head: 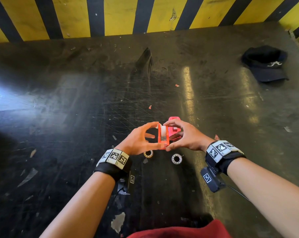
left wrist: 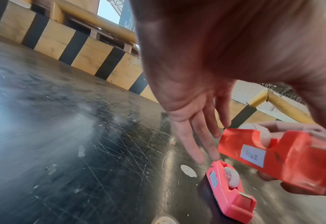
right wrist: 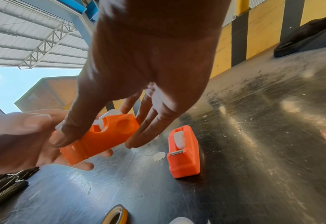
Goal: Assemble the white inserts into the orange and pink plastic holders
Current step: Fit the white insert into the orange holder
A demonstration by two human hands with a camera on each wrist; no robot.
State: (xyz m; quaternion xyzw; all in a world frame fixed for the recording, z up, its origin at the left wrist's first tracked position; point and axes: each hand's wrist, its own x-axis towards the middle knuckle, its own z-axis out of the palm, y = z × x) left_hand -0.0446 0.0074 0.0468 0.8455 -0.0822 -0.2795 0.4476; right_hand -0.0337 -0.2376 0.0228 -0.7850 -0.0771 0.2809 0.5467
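Note:
Both hands hold the orange holder [head: 163, 140] just above the table. My left hand [head: 141, 140] pinches it between thumb and forefinger at its left side; the other fingers [left wrist: 196, 136] stay straight. My right hand [head: 184, 136] grips its right side, thumb [right wrist: 66, 133] pressed on the front end. A white insert [head: 163, 130] sits in the orange holder's slot, its rim showing above the wall [right wrist: 112, 113]. The pink holder [head: 174, 126] stands on the table just behind, with a white insert [left wrist: 233, 177] in it.
Two spoked rings lie near my wrists, one yellowish [head: 148, 154] and one white [head: 176, 158]. A black cap [head: 265, 64] lies at the far right. A yellow and black striped wall [head: 121, 16] bounds the scratched dark table [head: 76, 109] at the back.

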